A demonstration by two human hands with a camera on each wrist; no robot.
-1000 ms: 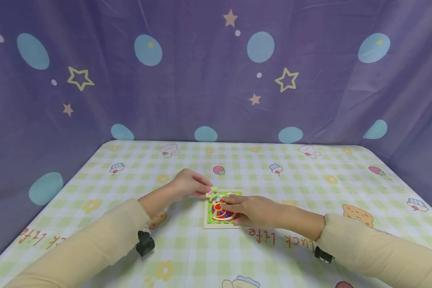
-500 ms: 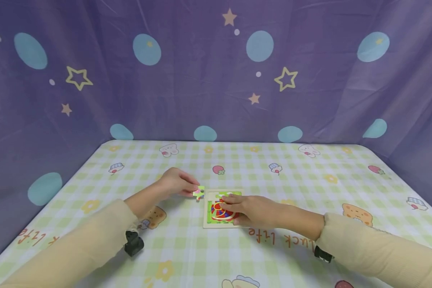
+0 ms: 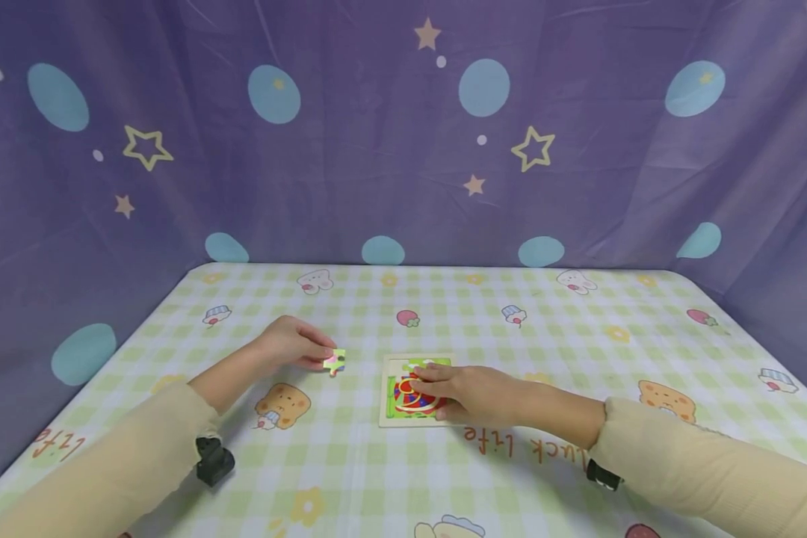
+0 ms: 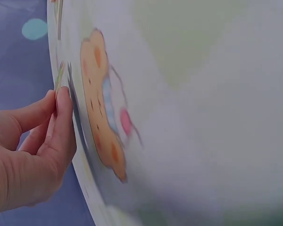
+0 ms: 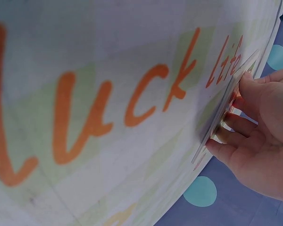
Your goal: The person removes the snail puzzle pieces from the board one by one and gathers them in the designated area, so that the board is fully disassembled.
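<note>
In the head view my left hand [image 3: 292, 347] pinches a jigsaw puzzle piece [image 3: 335, 362], green with a pink patch, between thumb and fingers. The left wrist view has this piece [image 4: 61, 77] nearly edge-on, just past the fingertips. To its right lies a small wooden puzzle board [image 3: 384, 403] with a pale rim and a red, blue and yellow picture on green. A bare pale spot shows at the board's upper left corner. My right hand [image 3: 487, 392] rests on the board with outstretched fingers, covering its right part. From the right wrist, the fingertips touch the board [image 5: 212, 125].
A green-and-white checked tablecloth [image 3: 545, 486] printed with cartoon bears, flowers and lettering covers the table. Behind it hangs a purple curtain [image 3: 390, 149] with stars and blue dots. Each wrist carries a small black camera [image 3: 214, 461].
My left hand has lifted the puzzle piece from the board's upper left corner and carried it left over the tablecloth. My right hand stays on the board.
</note>
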